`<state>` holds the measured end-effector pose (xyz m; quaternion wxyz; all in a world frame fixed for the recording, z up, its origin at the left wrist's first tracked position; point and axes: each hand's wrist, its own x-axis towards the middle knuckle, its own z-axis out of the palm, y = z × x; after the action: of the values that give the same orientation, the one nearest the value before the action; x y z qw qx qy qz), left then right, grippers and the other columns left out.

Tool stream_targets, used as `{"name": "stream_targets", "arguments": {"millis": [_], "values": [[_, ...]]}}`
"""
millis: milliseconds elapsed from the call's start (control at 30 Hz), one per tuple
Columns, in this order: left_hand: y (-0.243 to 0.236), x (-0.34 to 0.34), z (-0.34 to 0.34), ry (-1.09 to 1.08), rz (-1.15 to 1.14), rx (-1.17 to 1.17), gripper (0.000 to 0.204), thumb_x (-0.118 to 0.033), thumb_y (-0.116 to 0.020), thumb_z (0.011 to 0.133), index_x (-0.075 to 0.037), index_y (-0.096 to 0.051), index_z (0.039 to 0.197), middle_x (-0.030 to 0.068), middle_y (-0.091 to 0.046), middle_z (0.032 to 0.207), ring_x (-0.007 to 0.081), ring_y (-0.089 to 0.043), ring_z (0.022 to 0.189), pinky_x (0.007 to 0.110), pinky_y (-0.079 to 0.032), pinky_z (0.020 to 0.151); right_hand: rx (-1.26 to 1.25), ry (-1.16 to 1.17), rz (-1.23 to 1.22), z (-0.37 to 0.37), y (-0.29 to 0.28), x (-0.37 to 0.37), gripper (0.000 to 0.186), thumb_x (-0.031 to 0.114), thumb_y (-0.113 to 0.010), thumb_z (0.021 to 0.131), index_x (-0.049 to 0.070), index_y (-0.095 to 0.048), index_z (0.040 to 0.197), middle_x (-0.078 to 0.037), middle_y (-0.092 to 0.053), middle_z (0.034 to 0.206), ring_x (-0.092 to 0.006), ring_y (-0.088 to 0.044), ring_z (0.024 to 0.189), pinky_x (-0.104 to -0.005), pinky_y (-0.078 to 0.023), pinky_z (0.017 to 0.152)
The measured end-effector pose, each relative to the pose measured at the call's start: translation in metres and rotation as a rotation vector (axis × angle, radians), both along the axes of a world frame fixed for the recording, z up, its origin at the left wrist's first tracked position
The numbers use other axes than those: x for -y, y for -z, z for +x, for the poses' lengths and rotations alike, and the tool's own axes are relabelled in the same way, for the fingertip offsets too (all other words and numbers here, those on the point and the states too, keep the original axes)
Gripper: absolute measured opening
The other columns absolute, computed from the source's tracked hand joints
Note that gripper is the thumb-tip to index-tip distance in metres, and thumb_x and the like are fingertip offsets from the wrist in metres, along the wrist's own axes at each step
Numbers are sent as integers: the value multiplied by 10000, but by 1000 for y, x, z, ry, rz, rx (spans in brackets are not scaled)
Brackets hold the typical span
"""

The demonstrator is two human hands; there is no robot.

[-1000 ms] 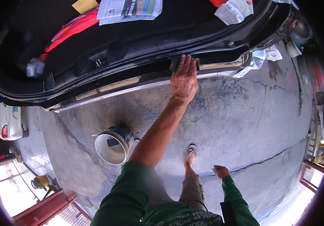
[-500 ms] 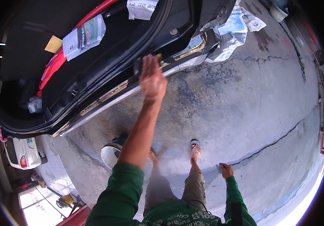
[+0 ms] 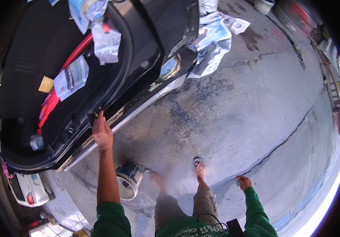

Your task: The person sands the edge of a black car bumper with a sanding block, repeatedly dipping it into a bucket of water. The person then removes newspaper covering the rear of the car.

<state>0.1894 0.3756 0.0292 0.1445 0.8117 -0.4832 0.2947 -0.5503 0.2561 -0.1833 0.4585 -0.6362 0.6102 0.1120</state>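
My left hand [image 3: 102, 133] is closed on a dark pad with a yellow edge [image 3: 96, 113], against the black sill [image 3: 137, 87] of an open car trunk at upper left. My right hand [image 3: 244, 182] hangs low at my right side over the concrete floor [image 3: 237, 118], its fingers pinched on a small, flat grey piece [image 3: 237, 181]. In the trunk lie red cloth [image 3: 50, 106], folded newspapers [image 3: 70, 77] and a yellow sheet [image 3: 46, 83].
A white bucket [image 3: 128, 182] stands beside my feet [image 3: 200, 170]. Crumpled paper [image 3: 213, 39] hangs off the car's far corner. A white car [image 3: 29, 189] is at lower left, another pail [image 3: 263, 8] at the top right, and assorted clutter [image 3: 332, 75] lines the right side.
My left hand with the pad has moved left and down along the trunk edge. The view has turned, shifting the car leftward. My right hand stays low at my side.
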Motion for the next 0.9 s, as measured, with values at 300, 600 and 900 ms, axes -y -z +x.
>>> {"name": "stream_targets", "arguments": {"millis": [300, 600, 900], "values": [[33, 241, -113, 20, 39, -355, 452, -142, -591, 1043, 13, -508, 1459, 280, -645, 1355, 428, -623, 1269, 452, -525, 1057, 115, -30, 63, 49, -14, -7, 311, 381, -638, 1004, 193, -779, 1207, -163, -774, 1036, -343, -742, 998, -424, -574, 876], [51, 179, -82, -156, -21, -139, 515, -44, -574, 1007, 54, -462, 1501, 294, -618, 1392, 444, -558, 1357, 499, -496, 1110, 123, 194, 40, -3, -10, -26, 348, 405, -630, 984, 175, -787, 1193, -174, -771, 1073, -346, -732, 1054, -430, -562, 934], [45, 130, -75, -201, 151, -305, 595, -310, -540, 1075, 8, -399, 1559, 300, -546, 1479, 457, -541, 1366, 500, -481, 1114, 158, 189, 50, 27, -42, -22, 351, 427, -620, 988, 199, -784, 1198, -169, -769, 1073, -349, -725, 1068, -443, -557, 946]]}}
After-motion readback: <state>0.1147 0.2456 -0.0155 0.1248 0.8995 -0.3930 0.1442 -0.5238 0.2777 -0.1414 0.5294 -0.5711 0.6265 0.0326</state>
